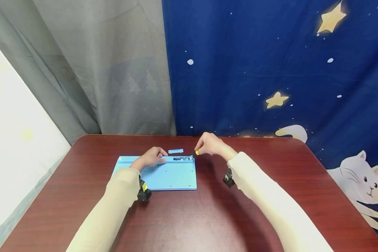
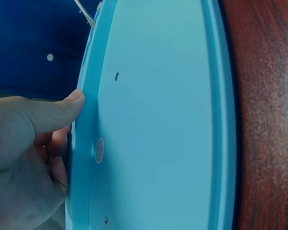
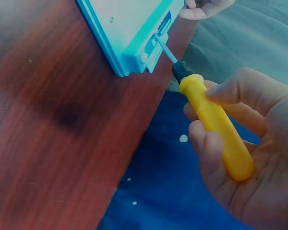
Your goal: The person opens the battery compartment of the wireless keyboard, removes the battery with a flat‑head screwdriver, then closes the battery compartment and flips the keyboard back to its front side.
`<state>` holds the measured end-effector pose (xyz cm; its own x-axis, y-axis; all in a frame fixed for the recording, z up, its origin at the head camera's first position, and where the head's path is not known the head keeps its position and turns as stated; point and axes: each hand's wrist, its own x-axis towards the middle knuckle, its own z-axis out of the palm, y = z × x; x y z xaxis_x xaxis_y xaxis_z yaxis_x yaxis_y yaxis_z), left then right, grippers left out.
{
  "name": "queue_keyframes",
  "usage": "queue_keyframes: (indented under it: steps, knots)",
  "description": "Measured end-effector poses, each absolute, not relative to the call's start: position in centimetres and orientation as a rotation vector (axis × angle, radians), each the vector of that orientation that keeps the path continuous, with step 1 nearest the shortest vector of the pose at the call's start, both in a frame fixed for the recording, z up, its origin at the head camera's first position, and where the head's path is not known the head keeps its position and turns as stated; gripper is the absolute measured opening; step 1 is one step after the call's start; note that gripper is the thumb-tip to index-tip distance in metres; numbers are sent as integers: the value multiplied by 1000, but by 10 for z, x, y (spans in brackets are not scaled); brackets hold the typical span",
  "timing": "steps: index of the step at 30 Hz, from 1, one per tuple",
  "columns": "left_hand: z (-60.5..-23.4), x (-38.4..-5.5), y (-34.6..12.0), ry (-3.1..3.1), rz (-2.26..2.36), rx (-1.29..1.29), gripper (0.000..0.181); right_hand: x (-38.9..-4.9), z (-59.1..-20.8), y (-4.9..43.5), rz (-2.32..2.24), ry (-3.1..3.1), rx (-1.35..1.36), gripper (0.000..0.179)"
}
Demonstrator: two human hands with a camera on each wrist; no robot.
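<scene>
A light blue keyboard lies face down on the table, its screw-dotted underside up. Along its far raised edge is an uncovered battery compartment. My left hand grips that edge left of the compartment, thumb on top and fingers curled against the far side, as the left wrist view shows. Held in my right hand is a screwdriver with a yellow handle; its shaft slants into the compartment near the keyboard's right end. Whether the tip touches anything inside, I cannot tell.
A small blue battery cover lies just beyond the keyboard's far edge. The reddish-brown table ends close behind it, against a grey curtain and a blue starry curtain.
</scene>
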<state>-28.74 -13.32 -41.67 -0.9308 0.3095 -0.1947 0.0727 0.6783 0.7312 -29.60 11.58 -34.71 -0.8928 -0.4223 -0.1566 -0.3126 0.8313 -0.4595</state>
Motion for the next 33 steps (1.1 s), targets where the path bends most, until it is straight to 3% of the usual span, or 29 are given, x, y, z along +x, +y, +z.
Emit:
queue_keyframes:
  steps: [9,17,33]
  knots:
    - [-416,-288,-134,2604,1116,302,20,-301,-327,95,-460,2734,-651,14]
    - [-417,-289,-134,2624,1108,312,19,-305,-326,94,-510,2733,-629,5]
    - [-417,-289,-134,2626,1112,315,19,-307,-320,88,-491,2744,-609,5]
